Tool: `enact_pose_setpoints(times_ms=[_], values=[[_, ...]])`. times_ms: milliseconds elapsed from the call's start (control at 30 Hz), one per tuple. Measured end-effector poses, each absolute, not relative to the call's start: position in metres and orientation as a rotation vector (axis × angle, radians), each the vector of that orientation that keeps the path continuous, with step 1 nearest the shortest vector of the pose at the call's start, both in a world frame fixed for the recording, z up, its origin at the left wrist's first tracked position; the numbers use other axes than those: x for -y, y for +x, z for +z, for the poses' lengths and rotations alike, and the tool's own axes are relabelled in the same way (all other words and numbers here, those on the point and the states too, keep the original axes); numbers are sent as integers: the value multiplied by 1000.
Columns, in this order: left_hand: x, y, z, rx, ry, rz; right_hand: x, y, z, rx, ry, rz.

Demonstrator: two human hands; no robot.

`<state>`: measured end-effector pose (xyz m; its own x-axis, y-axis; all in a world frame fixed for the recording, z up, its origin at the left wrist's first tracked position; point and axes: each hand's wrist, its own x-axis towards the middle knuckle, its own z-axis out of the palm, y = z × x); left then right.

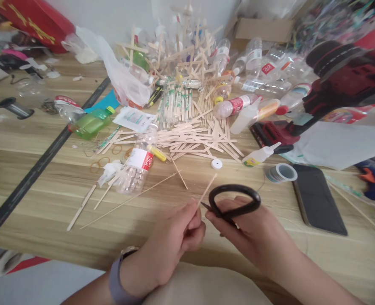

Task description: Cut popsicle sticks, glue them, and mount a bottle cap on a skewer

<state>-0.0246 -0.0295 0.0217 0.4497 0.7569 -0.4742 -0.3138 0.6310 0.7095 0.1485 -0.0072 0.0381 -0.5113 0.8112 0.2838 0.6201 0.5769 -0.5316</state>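
Observation:
My left hand (182, 231) is closed round a wooden craft stick (207, 189), which sticks up past the thumb. My right hand (254, 233) grips a pair of black-handled scissors (234, 188), with one large handle loop raised above the fingers. The dark metal of the scissors points left and comes close to the stick; whether it touches I cannot tell. Most of the blades is hidden. Just beyond the hands lie a white bottle cap (216, 163) and a thin stick (179, 173). An empty plastic bottle (136, 163) stands to the left.
Loose craft sticks (190, 137) are heaped mid-table. A glue bottle (261, 154), a spool (281, 173), a phone (320, 199) and a red cordless power tool (327, 84) are on the right. A green bottle (92, 123) lies left, by a black strip (44, 156).

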Motion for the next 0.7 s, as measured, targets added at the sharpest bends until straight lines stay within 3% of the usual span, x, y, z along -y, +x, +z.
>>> enact_pose_setpoints(times_ms=[100, 167, 367, 433, 533, 700], values=[[31, -26, 18, -1122, 981, 753, 8, 149, 42, 2229, -1189, 818], [31, -25, 16, -1176, 1081, 762, 8, 149, 43, 2235, -1176, 829], [29, -18, 11, -955, 506, 750, 2, 155, 35, 2594, -843, -66], [27, -18, 9, -865, 277, 749, 1, 158, 30, 2651, -811, -167], [24, -23, 9, -790, 116, 819, 1, 164, 19, 2588, -916, 75], [20, -26, 11, -901, 224, 847, -1, 178, 5, 2360, -1384, 891]])
